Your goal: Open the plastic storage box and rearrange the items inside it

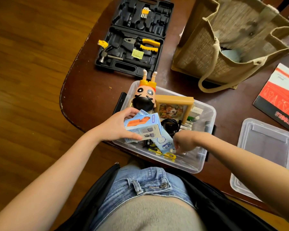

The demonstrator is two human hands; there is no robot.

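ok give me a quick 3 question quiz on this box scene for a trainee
1. True or false: the lid is still on the box.
2. What does the left hand hold? A) fan carton B) pliers C) picture frame
3. Which item in the box stands upside down, legs up?

Key: 1 false, it lies on the table right of the box. 2 A. 3 the doll.

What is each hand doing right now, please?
Left hand: grips the mini fan box.
Right hand: fingers curled down inside the storage box; contents unclear.
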